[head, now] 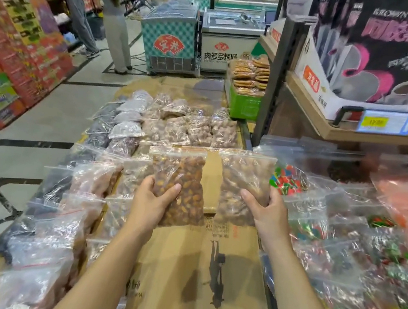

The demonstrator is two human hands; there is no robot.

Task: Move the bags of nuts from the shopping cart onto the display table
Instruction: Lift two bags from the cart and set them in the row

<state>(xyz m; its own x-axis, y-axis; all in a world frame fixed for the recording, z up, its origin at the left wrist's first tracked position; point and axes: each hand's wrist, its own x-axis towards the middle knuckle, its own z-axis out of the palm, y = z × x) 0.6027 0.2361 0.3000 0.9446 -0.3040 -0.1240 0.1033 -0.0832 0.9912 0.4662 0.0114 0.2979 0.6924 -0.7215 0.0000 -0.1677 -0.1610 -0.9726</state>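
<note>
Nut bags, clear crinkly zip plastic: darker bag (pixel 179 190) gripped by left hand (pixel 150 203), paler bag (pixel 244 188) by right hand (pixel 266 213).

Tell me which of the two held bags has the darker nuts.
The bag in the left hand: its nuts are dark amber-brown. The bag in the right hand holds paler, tan nuts.
</note>
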